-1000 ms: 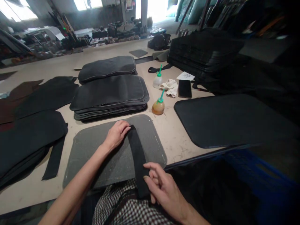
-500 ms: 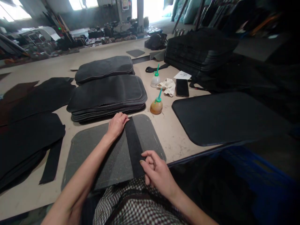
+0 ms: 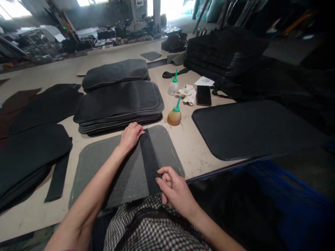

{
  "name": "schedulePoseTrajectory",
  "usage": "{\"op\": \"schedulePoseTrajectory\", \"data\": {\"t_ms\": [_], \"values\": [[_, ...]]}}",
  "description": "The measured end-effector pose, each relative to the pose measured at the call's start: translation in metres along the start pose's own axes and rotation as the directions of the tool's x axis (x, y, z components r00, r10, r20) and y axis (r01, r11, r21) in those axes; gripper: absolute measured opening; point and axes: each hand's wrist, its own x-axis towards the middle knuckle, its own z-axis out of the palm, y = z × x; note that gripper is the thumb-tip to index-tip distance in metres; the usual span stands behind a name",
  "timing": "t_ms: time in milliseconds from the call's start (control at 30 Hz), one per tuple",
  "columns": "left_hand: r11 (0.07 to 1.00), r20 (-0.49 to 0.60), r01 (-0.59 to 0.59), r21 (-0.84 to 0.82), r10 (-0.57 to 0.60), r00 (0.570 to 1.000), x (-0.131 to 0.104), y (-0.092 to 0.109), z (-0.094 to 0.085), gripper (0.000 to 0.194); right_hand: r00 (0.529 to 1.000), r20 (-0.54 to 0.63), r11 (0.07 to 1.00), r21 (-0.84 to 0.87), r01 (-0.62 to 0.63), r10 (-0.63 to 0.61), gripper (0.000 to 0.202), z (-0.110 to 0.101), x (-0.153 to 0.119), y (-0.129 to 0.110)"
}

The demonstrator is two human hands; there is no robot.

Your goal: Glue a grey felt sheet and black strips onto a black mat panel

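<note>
A grey panel [image 3: 125,174] with rounded corners lies at the table's near edge. Across it, from far edge to near edge, runs a black strip [image 3: 149,157]. My left hand [image 3: 131,135] is closed at the strip's far end, fingers pressed together at the panel's far edge. Toward the near end, my right hand [image 3: 171,184] pinches the strip's right edge between thumb and forefinger. Just beyond the panel are a stack of black panels [image 3: 120,101] and a bottle of amber liquid [image 3: 174,116] with a green spout.
Right of the panel lies a large black panel [image 3: 251,129]. Farther back are a clear bottle [image 3: 173,86], a white cloth [image 3: 187,94], a phone [image 3: 203,95] and a tall black stack [image 3: 222,52]. Black pieces [image 3: 31,150] and a loose strip [image 3: 58,177] lie at the left.
The view has shifted slightly, so the table items appear a little higher. Both hands keep their places on the strip.
</note>
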Motion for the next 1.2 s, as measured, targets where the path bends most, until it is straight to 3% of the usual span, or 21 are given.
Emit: {"op": "schedulePoseTrajectory", "data": {"t_ms": [200, 367, 600, 733, 900, 1000, 1067, 1200], "values": [[0.998, -0.008, -0.022, 0.065, 0.022, 1.0, -0.001, 0.009, -0.003, 0.019, 1.0, -0.014, 0.999, -0.04, 0.002, -0.003, 0.021, -0.003, -0.001, -0.005], [0.978, 0.07, -0.107, 0.179, 0.096, 0.993, -0.008, 0.014, -0.001, 0.028, 1.0, -0.006, 0.996, -0.091, -0.012, 0.011, 0.02, -0.003, -0.003, -0.008], [0.987, 0.072, -0.112, 0.114, 0.104, 0.992, -0.025, 0.017, -0.008, 0.032, 0.996, 0.037, 0.943, -0.322, 0.086, -0.078, 0.013, 0.001, -0.003, -0.005], [0.988, 0.067, -0.108, 0.111, 0.101, 0.993, -0.031, 0.017, -0.006, 0.033, 0.985, 0.023, 0.804, -0.574, 0.153, -0.171, 0.008, 0.003, -0.001, -0.004], [0.988, 0.044, -0.11, 0.112, 0.105, 0.993, -0.033, 0.016, -0.004, 0.031, 0.991, 0.034, 0.626, -0.772, 0.11, -0.132, 0.011, 0.007, -0.001, -0.004], [0.989, 0.04, -0.102, 0.105, 0.098, 0.994, -0.035, 0.017, -0.006, 0.029, 0.983, 0.042, 0.509, -0.851, 0.128, -0.178, 0.012, 0.008, -0.005, 0.001], [0.99, 0.048, -0.1, 0.095, 0.096, 0.994, -0.036, 0.018, -0.006, 0.028, 0.953, 0.061, 0.396, -0.9, 0.181, -0.296, 0.013, 0.007, -0.006, 0.005], [0.996, 0.002, -0.076, 0.047, 0.076, 0.997, -0.033, 0.015, -0.002, 0.021, 0.814, 0.2, 0.158, -0.929, 0.334, -0.545, 0.022, 0.002, -0.001, 0.011]]}}
